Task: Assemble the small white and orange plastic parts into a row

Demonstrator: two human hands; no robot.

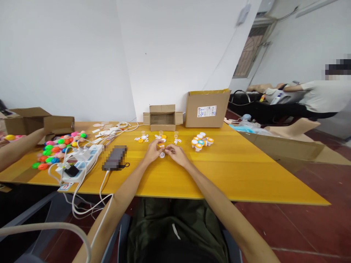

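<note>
Meeting above the table (170,184), the left hand (152,152) seemingly pinches an orange part (161,145), probably light, stiff, best held by its rim; the right hand (177,154) curls beside it, grip unclear. Behind: a box (163,128).

Saw a smooth, glossy, yellow wooden tabletop (246,171), matt, brown, taped cardboard box (204,122), smooth, round, white-and-orange plastic pieces (197,147).
</note>
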